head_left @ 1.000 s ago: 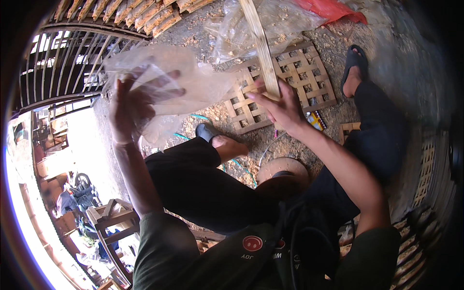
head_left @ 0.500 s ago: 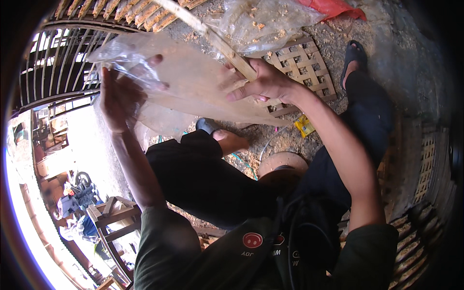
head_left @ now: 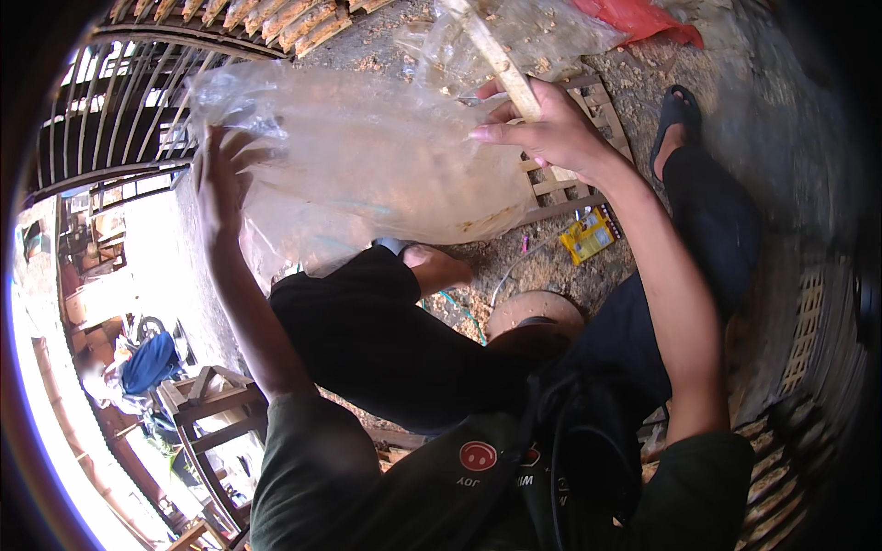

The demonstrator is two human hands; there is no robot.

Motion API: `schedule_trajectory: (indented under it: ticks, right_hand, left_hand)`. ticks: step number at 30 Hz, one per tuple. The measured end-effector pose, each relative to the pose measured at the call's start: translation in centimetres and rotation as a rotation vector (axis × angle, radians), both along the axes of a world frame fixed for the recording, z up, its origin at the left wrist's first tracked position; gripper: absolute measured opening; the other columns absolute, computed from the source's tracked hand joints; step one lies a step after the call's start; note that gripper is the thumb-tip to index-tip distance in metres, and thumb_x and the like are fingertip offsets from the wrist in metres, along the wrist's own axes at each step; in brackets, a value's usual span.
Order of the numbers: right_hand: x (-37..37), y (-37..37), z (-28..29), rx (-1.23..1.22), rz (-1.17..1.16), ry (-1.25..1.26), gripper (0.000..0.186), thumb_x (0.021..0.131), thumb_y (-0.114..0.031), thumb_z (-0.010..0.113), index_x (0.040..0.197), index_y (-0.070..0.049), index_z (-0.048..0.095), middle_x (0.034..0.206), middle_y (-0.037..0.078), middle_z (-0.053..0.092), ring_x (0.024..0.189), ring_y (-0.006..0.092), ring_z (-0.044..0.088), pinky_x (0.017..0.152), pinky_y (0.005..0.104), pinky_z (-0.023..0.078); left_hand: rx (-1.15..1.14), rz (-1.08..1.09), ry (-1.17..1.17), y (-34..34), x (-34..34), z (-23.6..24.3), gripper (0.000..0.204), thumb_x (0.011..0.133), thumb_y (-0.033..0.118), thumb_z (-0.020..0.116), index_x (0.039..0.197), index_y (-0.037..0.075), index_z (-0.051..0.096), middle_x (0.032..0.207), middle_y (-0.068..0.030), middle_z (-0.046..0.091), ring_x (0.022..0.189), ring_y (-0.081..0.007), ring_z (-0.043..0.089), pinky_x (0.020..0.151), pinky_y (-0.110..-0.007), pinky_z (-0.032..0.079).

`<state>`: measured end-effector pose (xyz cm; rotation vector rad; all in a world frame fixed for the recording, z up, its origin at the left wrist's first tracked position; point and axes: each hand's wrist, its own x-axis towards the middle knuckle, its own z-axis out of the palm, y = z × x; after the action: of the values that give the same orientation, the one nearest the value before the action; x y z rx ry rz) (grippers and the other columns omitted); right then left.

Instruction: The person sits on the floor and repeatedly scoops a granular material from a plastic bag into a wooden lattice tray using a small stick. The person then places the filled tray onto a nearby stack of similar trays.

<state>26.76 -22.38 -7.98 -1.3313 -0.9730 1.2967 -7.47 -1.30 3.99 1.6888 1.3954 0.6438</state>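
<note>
A crumpled translucent plastic sheet [head_left: 358, 156] spreads between my two hands. My left hand [head_left: 223, 174] grips it at the left, with fingers partly seen through the plastic. My right hand [head_left: 551, 133] is closed around a pale wooden slat [head_left: 490, 50] that points up and away, tilted toward the upper left; its thumb lies at the sheet's right side. Below both hands, a woven bamboo lattice panel [head_left: 606, 124] lies on the floor, partly hidden by the plastic.
My legs and sandaled feet [head_left: 677, 119] flank a round wooden piece [head_left: 533, 308]. Around them are more plastic [head_left: 542, 50], a red sheet [head_left: 657, 23], a yellow packet [head_left: 590, 237], wooden slat racks [head_left: 285, 23] and a wooden frame [head_left: 207, 413]. At far left, a person [head_left: 145, 363] is by a motorbike.
The plastic has spread out rightward beneath my right hand. My right hand has risen with the slat, which tipped left and then swung back steeper. A person has shifted at the far left.
</note>
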Motion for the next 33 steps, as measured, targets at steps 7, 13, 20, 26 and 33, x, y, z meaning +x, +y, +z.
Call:
schedule_trajectory:
  ticks: [7,13,20,26,33]
  right_hand:
    - [-0.2,0.2,0.5,0.063,-0.1,-0.079,0.05,0.083,-0.022,0.083,0.124,-0.008,0.059,0.088,0.0,0.069,0.056,0.0014,0.05,0.043,0.0194,0.035]
    - [-0.6,0.4,1.1,0.074,-0.029,-0.118,0.054,0.081,-0.025,0.084,0.121,-0.002,0.058,0.092,0.005,0.073,0.061,0.0077,0.058,0.046,0.0232,0.042]
    - [0.6,-0.5,0.6,-0.02,-0.019,-0.151,0.049,0.083,-0.02,0.083,0.123,-0.007,0.058,0.087,0.001,0.07,0.064,0.003,0.055,0.045,0.0201,0.036]
    - [1.9,-1.1,-1.0,0.025,0.001,-0.175,0.049,0.082,-0.02,0.083,0.121,-0.007,0.058,0.089,0.002,0.07,0.065,0.0036,0.056,0.045,0.0207,0.038]
    - [0.4,-0.7,2.8,-0.034,-0.096,-0.163,0.051,0.081,-0.021,0.084,0.123,-0.005,0.06,0.089,0.003,0.073,0.054,0.0055,0.053,0.044,0.0236,0.038]
  left_hand:
    - [1.024,-0.174,0.544,-2.1,3.9,-0.3,0.087,0.086,0.051,0.076,0.151,0.006,0.038,0.145,-0.0161,0.054,0.133,-0.0329,0.053,0.105,-0.052,0.048]
    - [0.755,-0.855,0.491,-9.0,13.1,-2.4,0.072,0.083,0.043,0.08,0.143,0.019,0.049,0.125,-0.0132,0.064,0.115,-0.0323,0.061,0.105,-0.055,0.041]
    - [0.306,-0.857,0.215,-7.3,12.7,-5.1,0.023,0.098,0.026,0.067,0.101,0.004,0.072,0.088,-0.0111,0.07,0.079,-0.0233,0.068,0.071,-0.035,0.053]
    - [0.194,-0.856,0.35,-6.1,11.0,-3.7,0.026,0.095,0.03,0.071,0.105,0.005,0.072,0.097,-0.0079,0.072,0.085,-0.0183,0.07,0.073,-0.036,0.055]
    - [0.272,-0.969,0.367,-8.2,12.3,-5.2,0.057,0.08,0.039,0.082,0.127,0.01,0.065,0.116,-0.0137,0.072,0.105,-0.0313,0.07,0.094,-0.041,0.054]
